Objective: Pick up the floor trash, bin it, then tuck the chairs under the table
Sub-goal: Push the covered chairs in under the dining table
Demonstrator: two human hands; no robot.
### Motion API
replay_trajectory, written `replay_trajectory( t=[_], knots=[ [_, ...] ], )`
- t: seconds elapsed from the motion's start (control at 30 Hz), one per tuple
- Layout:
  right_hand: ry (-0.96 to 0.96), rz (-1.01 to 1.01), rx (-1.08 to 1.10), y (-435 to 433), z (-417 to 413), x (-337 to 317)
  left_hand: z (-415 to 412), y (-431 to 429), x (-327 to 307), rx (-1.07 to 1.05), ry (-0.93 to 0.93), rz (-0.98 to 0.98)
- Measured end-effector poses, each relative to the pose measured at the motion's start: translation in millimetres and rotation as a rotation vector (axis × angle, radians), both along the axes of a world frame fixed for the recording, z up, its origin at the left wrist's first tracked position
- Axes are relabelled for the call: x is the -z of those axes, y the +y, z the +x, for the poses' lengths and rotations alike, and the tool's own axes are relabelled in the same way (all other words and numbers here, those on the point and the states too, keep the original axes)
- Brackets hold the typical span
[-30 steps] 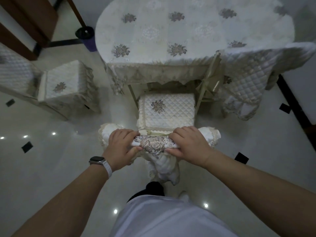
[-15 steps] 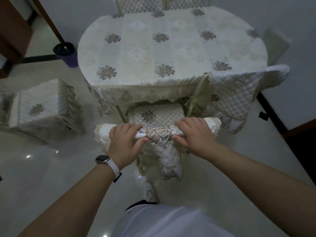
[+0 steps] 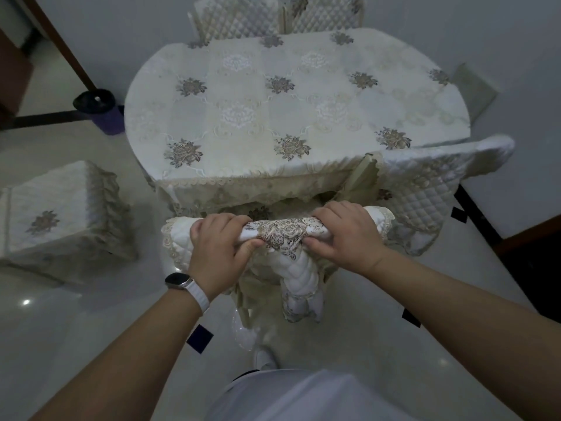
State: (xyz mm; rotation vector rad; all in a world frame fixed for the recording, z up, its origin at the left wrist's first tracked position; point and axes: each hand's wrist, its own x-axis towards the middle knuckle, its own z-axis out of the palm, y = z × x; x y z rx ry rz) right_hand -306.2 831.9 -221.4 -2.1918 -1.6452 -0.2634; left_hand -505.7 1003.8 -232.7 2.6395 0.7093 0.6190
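A chair in a white quilted cover stands right in front of me, its backrest top [image 3: 280, 235] at the near edge of the oval table [image 3: 291, 107]. The seat is almost wholly hidden under the table's lace cloth. My left hand [image 3: 217, 252] grips the left half of the backrest top. My right hand [image 3: 349, 233] grips the right half. Between the hands shows a brown floral patch on the cover.
A second covered chair [image 3: 57, 214] stands out on the floor at the left. A third [image 3: 425, 189] sits at the table's right corner. Two more chair backs [image 3: 273, 16] rise behind the table. A dark bin [image 3: 97, 109] stands at the table's far left.
The chair has slid forward under the table with both hands on its back, so its seat is now hidden by the cloth. I have stepped closer to the table.
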Motion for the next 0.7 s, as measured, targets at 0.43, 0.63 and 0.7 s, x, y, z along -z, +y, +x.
replay_trajectory(
  t=[0.43,0.63,0.7],
  knots=[
    [-0.063,0.08,0.018,47.7,5.1,-3.2,14.0,60.4,-7.7,0.056,-0.016,0.019],
    [-0.067,0.093,-0.036,55.7,12.2,6.1,12.3,64.8,-1.2,0.041,0.001,-0.011],
    [-0.074,0.058,-0.083,54.7,22.0,11.5,14.7,59.0,3.2,0.029,0.011,-0.029]
  ],
)
